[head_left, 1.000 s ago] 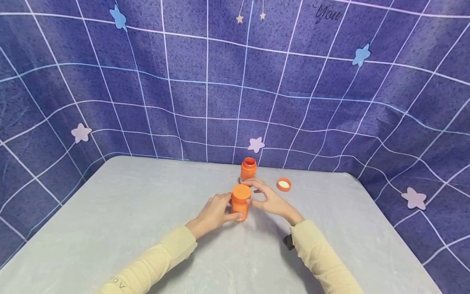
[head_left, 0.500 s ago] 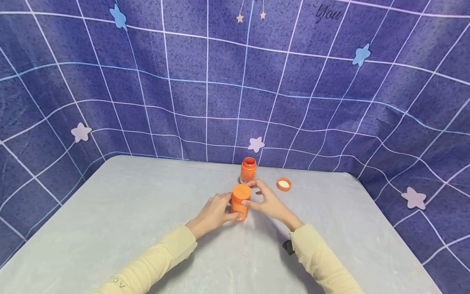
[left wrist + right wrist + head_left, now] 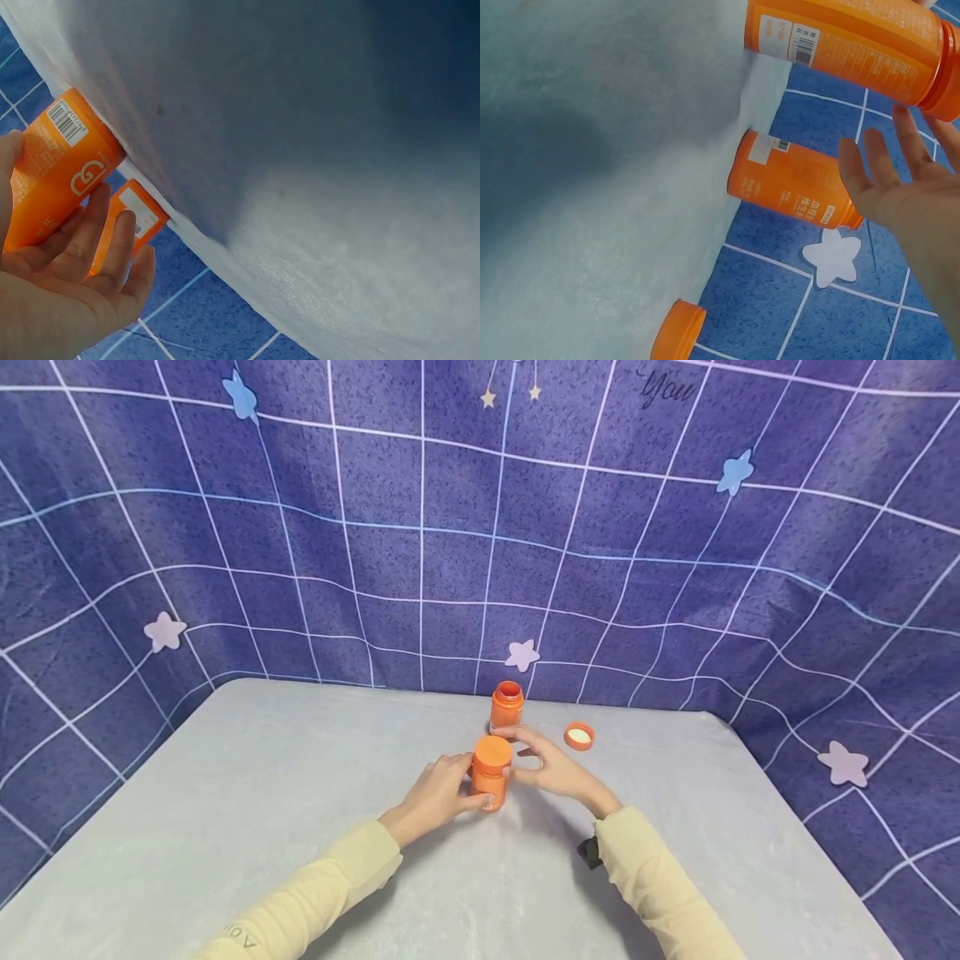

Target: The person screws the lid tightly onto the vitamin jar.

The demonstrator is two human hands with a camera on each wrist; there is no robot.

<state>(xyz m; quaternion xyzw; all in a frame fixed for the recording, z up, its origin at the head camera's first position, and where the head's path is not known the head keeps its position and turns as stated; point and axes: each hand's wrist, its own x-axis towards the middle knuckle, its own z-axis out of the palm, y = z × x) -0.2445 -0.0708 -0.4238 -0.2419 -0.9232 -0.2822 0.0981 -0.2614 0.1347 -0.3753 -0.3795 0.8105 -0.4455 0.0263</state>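
Note:
An orange pill bottle with its orange cap on stands upright at the middle of the table. My left hand holds its body from the left, thumb in front. The left wrist view shows a barcode on this bottle. From the right, my right hand spans the cap, thumb at the near side and fingers at the far side. In the right wrist view, the other fingers extend below the cap. Behind it stands a second orange bottle, uncapped, its red mouth facing up.
Right of the uncapped bottle, a loose orange cap lies with its pale inside up. The grey table ends at a blue curtain with white grid lines and stars. Something small and dark sits under the right cuff.
My right thumb and fingers first shift clockwise around the cap, then back counterclockwise. My left hand and the capped bottle hold their place.

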